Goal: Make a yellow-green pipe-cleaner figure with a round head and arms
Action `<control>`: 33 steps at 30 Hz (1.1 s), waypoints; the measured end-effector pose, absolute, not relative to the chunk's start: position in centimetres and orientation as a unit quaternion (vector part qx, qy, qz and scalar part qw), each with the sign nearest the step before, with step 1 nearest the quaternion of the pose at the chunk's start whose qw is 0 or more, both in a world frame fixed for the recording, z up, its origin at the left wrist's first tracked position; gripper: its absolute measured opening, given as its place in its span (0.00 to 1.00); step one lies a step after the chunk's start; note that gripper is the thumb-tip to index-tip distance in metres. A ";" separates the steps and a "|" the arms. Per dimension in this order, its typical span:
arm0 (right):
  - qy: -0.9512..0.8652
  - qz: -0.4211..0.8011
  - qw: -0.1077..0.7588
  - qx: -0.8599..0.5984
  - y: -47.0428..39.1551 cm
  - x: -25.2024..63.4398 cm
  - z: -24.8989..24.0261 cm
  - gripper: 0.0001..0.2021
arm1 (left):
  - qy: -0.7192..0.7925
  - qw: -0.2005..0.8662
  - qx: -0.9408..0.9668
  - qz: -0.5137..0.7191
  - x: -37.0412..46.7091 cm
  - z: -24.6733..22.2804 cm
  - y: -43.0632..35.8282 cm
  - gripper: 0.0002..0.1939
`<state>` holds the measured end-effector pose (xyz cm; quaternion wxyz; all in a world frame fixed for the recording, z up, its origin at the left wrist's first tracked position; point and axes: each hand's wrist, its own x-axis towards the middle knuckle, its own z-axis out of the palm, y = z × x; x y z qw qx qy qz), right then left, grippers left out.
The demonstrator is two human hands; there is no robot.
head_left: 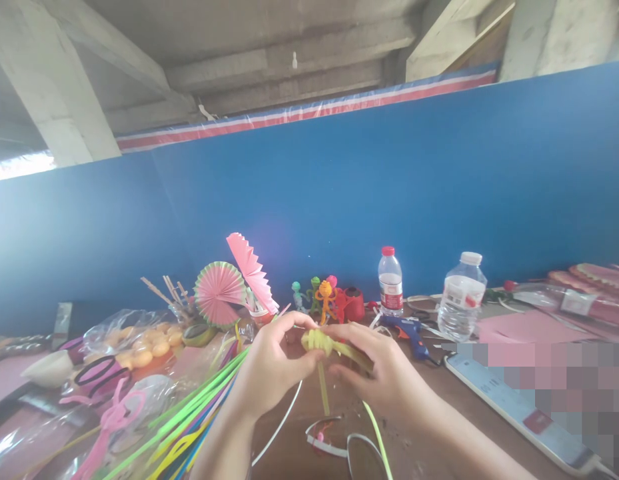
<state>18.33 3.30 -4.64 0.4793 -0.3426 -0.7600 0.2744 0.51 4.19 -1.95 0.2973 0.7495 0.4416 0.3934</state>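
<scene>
Bare all the way from forearms (462, 427) to fingers (353, 331), on left hand (270, 363) and right hand (390, 367) alike. Slim at the wrists (239, 408), broader toward the lower edge of the view, with smooth backs and slender, tapering fingers—rounded at the ends. Possibly short-nailed—blurred too softly there to tell for certain.

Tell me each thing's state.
Yellow coiled fuzzy strip: in left hand, touched by right hand
Red-capped clear plastic bottle: upright, closed
White-capped clear plastic bottle: upright, closed
White phone: face up, screen lit
Green-edged pink paper fan: spread open
Blue plastic glue gun: power unclear
</scene>
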 end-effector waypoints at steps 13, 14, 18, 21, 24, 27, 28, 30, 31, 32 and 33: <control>-0.706 0.334 0.487 -0.391 3.8 18.3 -4.7 0.10 | 0.435 0.393 0.711 0.387 0.8 -2.7 4.8 0.13; -0.703 0.339 0.487 -0.393 3.8 18.3 -4.7 0.10 | 0.434 0.402 0.708 0.386 0.7 -2.9 4.9 0.14; -0.702 0.327 0.495 -0.395 3.9 18.3 -5.0 0.09 | 0.438 0.410 0.701 0.385 0.6 -3.4 5.2 0.15; -0.721 0.281 0.507 -0.379 4.0 18.3 -5.4 0.08 | 0.441 0.418 0.696 0.381 0.7 -3.4 5.1 0.15; -0.740 0.246 0.513 -0.358 4.0 18.3 -5.6 0.09 | 0.434 0.435 0.692 0.378 0.9 -3.2 5.0 0.15; -0.744 0.266 0.505 -0.346 4.0 18.3 -5.4 0.13 | 0.415 0.456 0.689 0.381 1.0 -2.9 5.0 0.15; -0.746 0.274 0.499 -0.345 4.1 18.3 -5.4 0.14 | 0.411 0.457 0.688 0.384 1.1 -2.8 5.0 0.15; -0.754 0.276 0.483 -0.349 4.1 18.4 -5.2 0.15 | 0.411 0.447 0.691 0.392 1.2 -2.8 5.0 0.13; -0.760 0.273 0.476 -0.349 4.2 18.4 -5.2 0.15 | 0.413 0.438 0.693 0.397 1.2 -2.8 5.0 0.13; -0.764 0.271 0.471 -0.348 4.2 18.4 -5.2 0.15 | 0.417 0.431 0.694 0.399 1.2 -2.9 5.0 0.12; -0.767 0.270 0.470 -0.344 4.2 18.4 -5.2 0.15 | 0.420 0.428 0.694 0.398 1.2 -2.9 5.0 0.12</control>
